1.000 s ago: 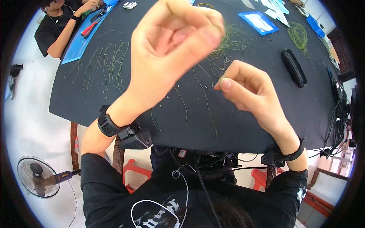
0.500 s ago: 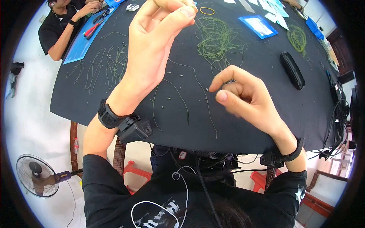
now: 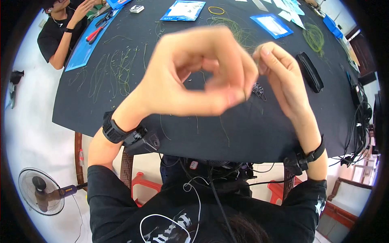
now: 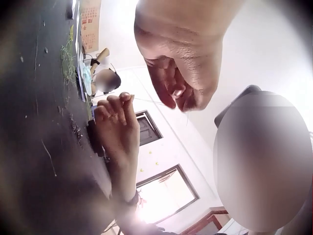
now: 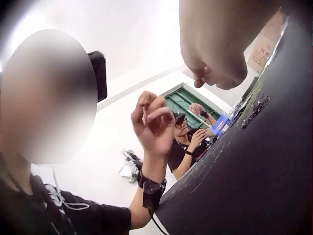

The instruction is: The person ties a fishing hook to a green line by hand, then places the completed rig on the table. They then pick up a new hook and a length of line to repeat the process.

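My left hand (image 3: 172, 91) is raised over the table, thumb and fingertips pinched, blurred in the head view. In the left wrist view a thin pale thread (image 4: 151, 101) runs from its fingertips to those of my right hand (image 3: 283, 75), which also pinches it. The right hand is held up just right of the left, palm turned inward. On the black table, partly behind the hands, lie a tangle of green thread (image 3: 233, 28) and a small heap of dark looped pieces (image 3: 258, 92). Several cut threads (image 3: 225, 131) lie nearer the front edge.
A black pouch (image 3: 310, 73) lies to the right, near a coil of green thread (image 3: 313, 38). Blue-edged packets (image 3: 271, 25) and a yellow ring (image 3: 216, 10) are farther back. At the far left another person (image 3: 60, 28) sits by a blue mat (image 3: 85, 48) with pliers.
My left hand went forward over the table, then came back down and right towards the right hand. The right hand has risen and moved forward, turning its palm inward.
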A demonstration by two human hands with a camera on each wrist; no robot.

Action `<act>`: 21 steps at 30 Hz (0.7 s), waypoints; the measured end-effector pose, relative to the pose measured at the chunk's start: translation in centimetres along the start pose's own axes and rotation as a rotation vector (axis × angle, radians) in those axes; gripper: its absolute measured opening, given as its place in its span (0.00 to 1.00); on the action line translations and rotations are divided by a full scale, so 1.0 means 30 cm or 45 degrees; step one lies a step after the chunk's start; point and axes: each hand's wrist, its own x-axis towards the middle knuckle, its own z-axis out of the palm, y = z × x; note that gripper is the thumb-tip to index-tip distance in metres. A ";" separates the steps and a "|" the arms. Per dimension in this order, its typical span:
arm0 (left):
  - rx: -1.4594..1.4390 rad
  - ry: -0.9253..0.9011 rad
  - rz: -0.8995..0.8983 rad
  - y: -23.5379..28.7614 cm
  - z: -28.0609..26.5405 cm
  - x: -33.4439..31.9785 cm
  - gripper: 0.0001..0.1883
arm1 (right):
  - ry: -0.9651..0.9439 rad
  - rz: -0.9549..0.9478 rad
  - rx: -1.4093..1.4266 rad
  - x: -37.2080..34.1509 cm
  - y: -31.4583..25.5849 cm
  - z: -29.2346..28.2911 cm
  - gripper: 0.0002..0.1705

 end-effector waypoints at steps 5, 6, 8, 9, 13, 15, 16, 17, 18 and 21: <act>0.215 -0.173 -0.224 0.009 0.051 -0.007 0.07 | -0.043 -0.163 -0.307 0.028 -0.009 -0.047 0.13; 0.233 -0.233 -0.237 0.004 0.052 -0.009 0.07 | -0.043 -0.165 -0.307 0.031 -0.004 -0.046 0.13; 0.251 -0.294 -0.248 -0.009 0.058 -0.016 0.07 | -0.113 -0.265 -0.502 0.035 0.001 -0.040 0.13; 0.158 -0.335 -0.273 -0.015 0.065 -0.021 0.06 | -0.173 -0.228 -0.545 0.033 -0.009 -0.036 0.12; 0.108 -0.299 -0.304 -0.017 0.070 -0.020 0.06 | -0.187 -0.282 -0.396 0.043 0.005 -0.027 0.13; 0.206 -0.118 -0.267 -0.021 0.049 -0.014 0.06 | -0.058 -0.393 -0.395 0.044 -0.014 -0.043 0.14; 0.225 -0.029 -0.286 -0.012 0.035 -0.009 0.06 | 0.073 -0.463 -0.325 0.046 -0.022 -0.043 0.15; 0.274 0.044 -0.239 -0.015 0.022 -0.007 0.06 | 0.137 -0.455 -0.334 0.041 -0.035 -0.049 0.14; 0.321 0.119 -0.194 -0.018 0.009 -0.005 0.06 | 0.199 -0.445 -0.345 0.030 -0.048 -0.055 0.13; 0.515 0.174 -0.138 -0.014 -0.010 -0.003 0.07 | 0.180 -0.576 -0.286 0.002 -0.071 -0.004 0.15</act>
